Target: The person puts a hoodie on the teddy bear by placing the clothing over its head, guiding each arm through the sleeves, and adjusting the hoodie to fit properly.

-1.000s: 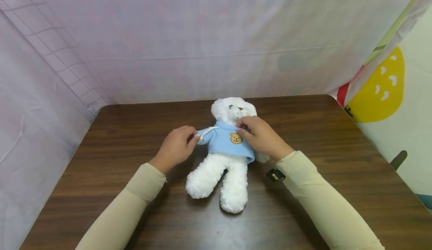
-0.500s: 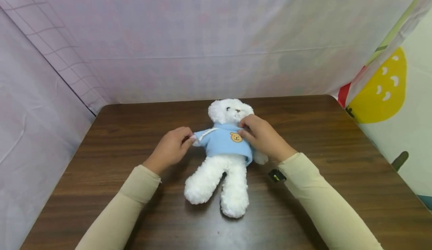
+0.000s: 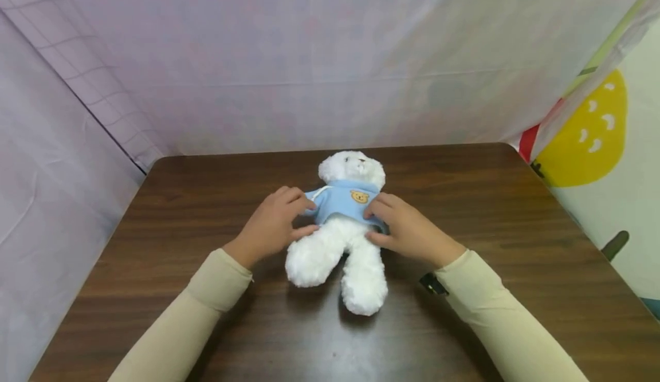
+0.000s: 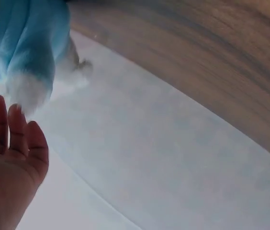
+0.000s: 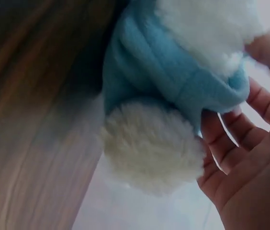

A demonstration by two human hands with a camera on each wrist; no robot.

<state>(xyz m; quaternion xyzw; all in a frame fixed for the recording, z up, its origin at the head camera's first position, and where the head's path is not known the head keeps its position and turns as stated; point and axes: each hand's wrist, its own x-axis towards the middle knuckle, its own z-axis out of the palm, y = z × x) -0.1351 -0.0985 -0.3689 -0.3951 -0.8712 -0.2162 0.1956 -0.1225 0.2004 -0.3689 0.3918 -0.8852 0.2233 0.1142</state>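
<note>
A white plush teddy bear [image 3: 363, 276] lies on its back near the middle of the table, head toward the far edge. It wears a light blue top [image 3: 342, 201] with a tan bear-face patch [image 3: 359, 197] and a white cord. My left hand [image 3: 273, 221] is at the bear's sleeved arm, thumb close by the leg; the left wrist view shows its fingers loosely extended beside the white paw [image 4: 28, 91]. On the other side, my right hand [image 3: 404, 227] touches the top near its hem, thumb by the upper leg. The right wrist view shows these fingers spread and only slightly bent.
The brown wood-grain table [image 3: 206, 187] extends around the bear. A pale cloth backdrop [image 3: 309, 101] rises behind the far edge, with another at the left. At the right hangs a white cloth with a yellow printed shape [image 3: 588, 136]. A small dark device [image 3: 434, 284] sits at the right cuff.
Both hands have shifted from pinching the bear's paw and the top's neckline. The right hand has come down toward the hem. The bear's legs have moved slightly up the table.
</note>
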